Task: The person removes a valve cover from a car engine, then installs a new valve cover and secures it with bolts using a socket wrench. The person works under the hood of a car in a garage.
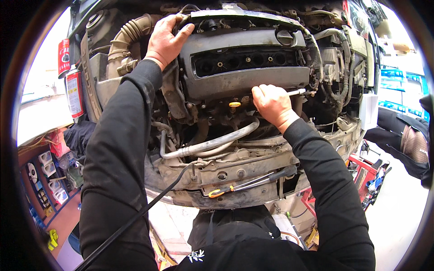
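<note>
A dark engine cover [244, 86] lies in front of me in an open engine bay, with a row of round holes in its long middle recess. At its far left corner rests my left hand [166, 41], thumb spread from the fingers, beside a black hose; the fingertips are partly hidden. My right hand [272, 105] is closed at the cover's front edge. A pale metal bar [296, 92] sticks out to the right of that fist, and its gripped part is hidden. Just left of this hand shows a yellow-orange dipstick ring [234, 104].
A ribbed intake duct [131, 36] stands at left. Across the front run a bent metal pipe [212, 143] and a crossmember holding an orange-handled tool [220, 191] and a black-handled tool [283, 173]. Spray cans [74, 92] stand far left; a person in dark clothes [402, 131] is at right.
</note>
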Tool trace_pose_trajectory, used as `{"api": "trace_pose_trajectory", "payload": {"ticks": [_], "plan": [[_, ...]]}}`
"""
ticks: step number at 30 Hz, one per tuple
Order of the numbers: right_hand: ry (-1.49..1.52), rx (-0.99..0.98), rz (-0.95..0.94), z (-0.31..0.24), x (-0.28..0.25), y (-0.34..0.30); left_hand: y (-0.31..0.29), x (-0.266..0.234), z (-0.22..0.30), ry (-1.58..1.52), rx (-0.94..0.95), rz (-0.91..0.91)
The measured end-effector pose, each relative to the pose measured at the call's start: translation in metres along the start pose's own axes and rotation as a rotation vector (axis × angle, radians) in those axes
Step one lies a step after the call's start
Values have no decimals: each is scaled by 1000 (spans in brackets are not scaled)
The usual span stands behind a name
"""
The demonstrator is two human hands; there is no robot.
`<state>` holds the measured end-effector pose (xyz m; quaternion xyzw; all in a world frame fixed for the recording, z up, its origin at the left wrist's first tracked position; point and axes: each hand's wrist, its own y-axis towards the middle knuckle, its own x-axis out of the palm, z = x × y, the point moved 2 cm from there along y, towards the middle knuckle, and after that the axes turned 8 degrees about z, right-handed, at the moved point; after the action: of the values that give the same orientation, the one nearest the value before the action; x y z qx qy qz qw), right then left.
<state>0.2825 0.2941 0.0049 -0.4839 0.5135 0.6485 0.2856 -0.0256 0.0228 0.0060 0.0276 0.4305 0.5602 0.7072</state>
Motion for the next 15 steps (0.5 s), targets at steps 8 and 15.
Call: {"api": "trace_pose_trajectory", "payload": {"ticks": [8, 15], "plan": [[33, -27, -9, 4, -3, 4, -3, -2, 1, 40, 78, 18], [418, 328, 278, 28, -61, -9, -2, 2, -5, -24, -16, -3]]}}
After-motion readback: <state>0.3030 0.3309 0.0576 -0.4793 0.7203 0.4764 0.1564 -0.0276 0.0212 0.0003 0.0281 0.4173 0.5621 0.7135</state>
